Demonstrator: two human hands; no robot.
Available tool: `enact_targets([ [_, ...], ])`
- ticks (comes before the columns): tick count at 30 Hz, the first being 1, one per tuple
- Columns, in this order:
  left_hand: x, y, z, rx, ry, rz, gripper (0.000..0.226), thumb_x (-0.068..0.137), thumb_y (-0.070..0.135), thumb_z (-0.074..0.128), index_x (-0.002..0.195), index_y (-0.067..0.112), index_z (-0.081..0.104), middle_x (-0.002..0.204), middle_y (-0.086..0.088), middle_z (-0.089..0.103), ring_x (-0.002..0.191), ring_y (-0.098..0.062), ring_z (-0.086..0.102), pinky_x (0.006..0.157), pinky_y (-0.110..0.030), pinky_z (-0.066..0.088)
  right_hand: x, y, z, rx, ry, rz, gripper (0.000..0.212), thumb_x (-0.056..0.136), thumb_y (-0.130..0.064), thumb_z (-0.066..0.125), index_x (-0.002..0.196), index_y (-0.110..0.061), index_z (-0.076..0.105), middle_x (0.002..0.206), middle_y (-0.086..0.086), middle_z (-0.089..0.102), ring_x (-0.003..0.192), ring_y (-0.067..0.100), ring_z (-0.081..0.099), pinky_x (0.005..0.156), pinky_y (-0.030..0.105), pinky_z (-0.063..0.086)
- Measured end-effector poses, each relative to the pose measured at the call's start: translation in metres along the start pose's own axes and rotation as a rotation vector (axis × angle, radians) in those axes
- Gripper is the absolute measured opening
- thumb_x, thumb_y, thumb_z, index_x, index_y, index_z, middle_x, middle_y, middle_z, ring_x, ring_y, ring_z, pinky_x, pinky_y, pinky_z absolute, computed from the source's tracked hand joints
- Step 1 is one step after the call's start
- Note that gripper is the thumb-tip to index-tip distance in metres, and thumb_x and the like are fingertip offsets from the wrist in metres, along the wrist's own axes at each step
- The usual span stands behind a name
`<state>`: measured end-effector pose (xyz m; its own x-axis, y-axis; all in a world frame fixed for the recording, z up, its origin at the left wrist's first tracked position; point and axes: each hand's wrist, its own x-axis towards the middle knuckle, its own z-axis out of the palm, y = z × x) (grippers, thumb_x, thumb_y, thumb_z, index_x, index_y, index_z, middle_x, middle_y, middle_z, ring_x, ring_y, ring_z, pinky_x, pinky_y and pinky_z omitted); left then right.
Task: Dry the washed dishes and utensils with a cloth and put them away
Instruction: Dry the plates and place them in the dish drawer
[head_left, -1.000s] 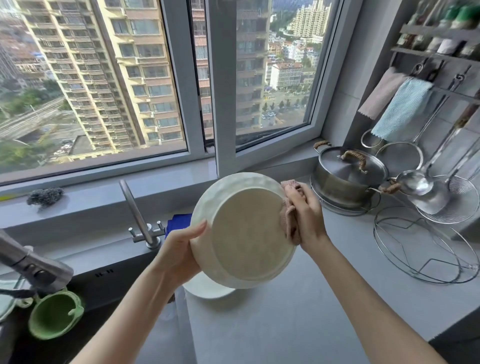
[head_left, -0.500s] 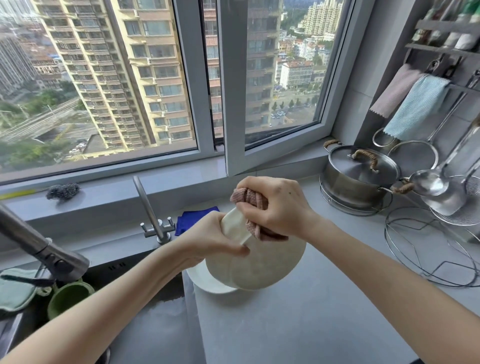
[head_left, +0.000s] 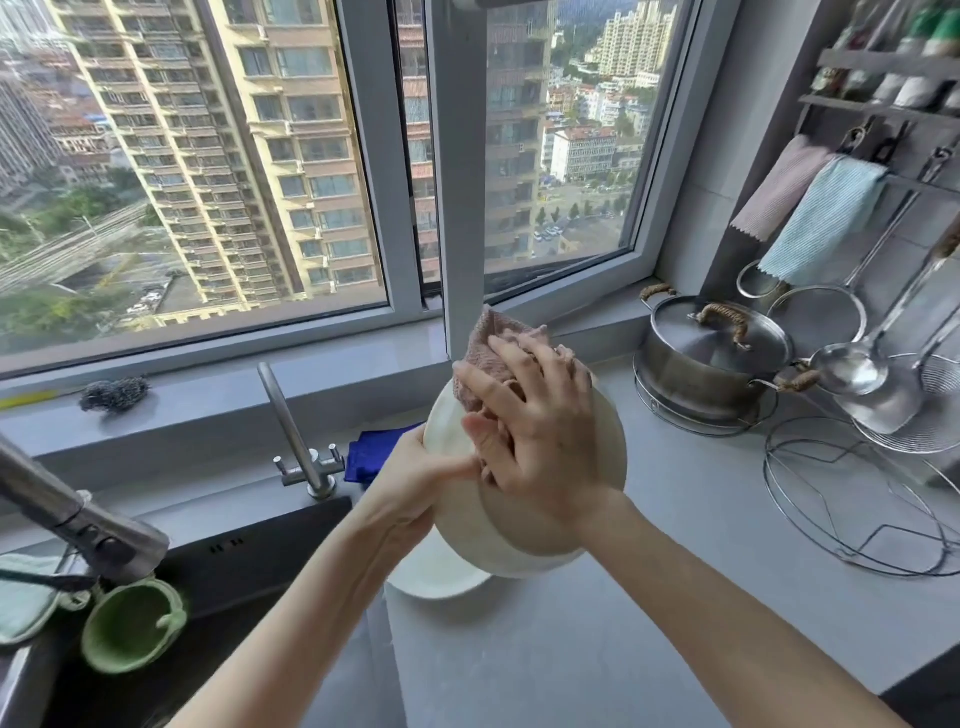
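The bowl (head_left: 467, 525) looked like glazed ceramic: stiff, fairly heavy for its size, breakable if dropped, and probably slick where damp. The rim seemed the safest place to hold it, with the wiping done against that hold. It was held in the air, tilted with its base toward the camera, over the counter (head_left: 675, 519) and just above a white plate (head_left: 441, 571) lying at its 7 o'clock.

The left hand (head_left: 415, 478) gripped the rim at 9 o'clock, thumb on the outer wall and fingers hidden behind. The right hand (head_left: 540, 431) lay spread across the base, fingers fairly straight and apart, pressing the pink cloth (head_left: 493, 338) flat onto it. The cloth bunched out past the fingertips toward 12 o'clock. One slip at the rim would likely land the bowl on the plate.
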<state>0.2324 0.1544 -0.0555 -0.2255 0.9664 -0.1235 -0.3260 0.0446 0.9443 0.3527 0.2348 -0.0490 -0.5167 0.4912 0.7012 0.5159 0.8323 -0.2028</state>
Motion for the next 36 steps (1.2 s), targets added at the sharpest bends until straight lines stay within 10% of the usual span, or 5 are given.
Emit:
enact_targets([
  [10, 0.007, 0.001, -0.007, -0.157, 0.118, -0.017, 0.055, 0.048, 0.001, 0.072, 0.102, 0.0, 0.066, 0.086, -0.016, 0.071, 0.073, -0.027, 0.068, 0.065, -0.039, 0.059, -0.038, 0.035, -0.002, 0.364, 0.035, 0.681, 0.056, 0.089, -0.051, 0.034, 0.139, -0.028, 0.045, 0.138, -0.002, 0.05, 0.121, 0.02, 0.053, 0.092, 0.028, 0.038],
  [23, 0.016, -0.005, 0.001, -0.579, 0.057, -0.247, 0.074, 0.039, 0.01, 0.077, 0.111, 0.002, 0.064, 0.094, -0.016, 0.072, 0.08, -0.029, 0.07, 0.071, -0.044, 0.059, -0.08, -0.002, 0.011, -0.175, 0.261, -0.1, 0.044, 0.094, -0.041, 0.039, 0.134, -0.025, 0.049, 0.142, 0.016, 0.043, 0.126, 0.04, 0.047, 0.101, 0.058, 0.038],
  [28, 0.01, -0.004, -0.007, -0.599, 0.016, -0.191, 0.073, 0.033, 0.004, 0.077, 0.106, 0.007, 0.067, 0.101, -0.013, 0.073, 0.086, -0.028, 0.071, 0.07, -0.05, 0.058, -0.067, 0.021, 0.003, 0.633, 0.334, 0.431, 0.048, 0.099, -0.043, 0.038, 0.144, -0.028, 0.037, 0.153, 0.003, 0.031, 0.105, 0.063, 0.05, 0.081, 0.073, 0.043],
  [33, 0.011, -0.01, -0.013, -0.593, -0.087, -0.192, 0.067, 0.045, 0.003, 0.072, 0.111, 0.006, 0.066, 0.105, -0.013, 0.071, 0.09, -0.028, 0.07, 0.071, -0.045, 0.059, -0.024, 0.026, -0.04, 0.932, 0.306, 0.958, 0.029, 0.088, -0.051, 0.054, 0.108, -0.029, 0.058, 0.078, -0.002, 0.058, 0.059, 0.016, 0.054, 0.047, 0.019, 0.041],
  [36, 0.011, -0.022, -0.012, -0.549, -0.171, -0.187, 0.073, 0.02, 0.013, 0.089, 0.092, 0.01, 0.077, 0.104, -0.012, 0.072, 0.091, -0.027, 0.07, 0.079, -0.046, 0.056, -0.011, 0.024, -0.07, 1.151, 0.26, 1.294, 0.016, 0.091, -0.035, 0.061, 0.097, -0.022, 0.066, 0.082, 0.002, 0.063, 0.059, 0.013, 0.058, 0.048, 0.018, 0.044],
])
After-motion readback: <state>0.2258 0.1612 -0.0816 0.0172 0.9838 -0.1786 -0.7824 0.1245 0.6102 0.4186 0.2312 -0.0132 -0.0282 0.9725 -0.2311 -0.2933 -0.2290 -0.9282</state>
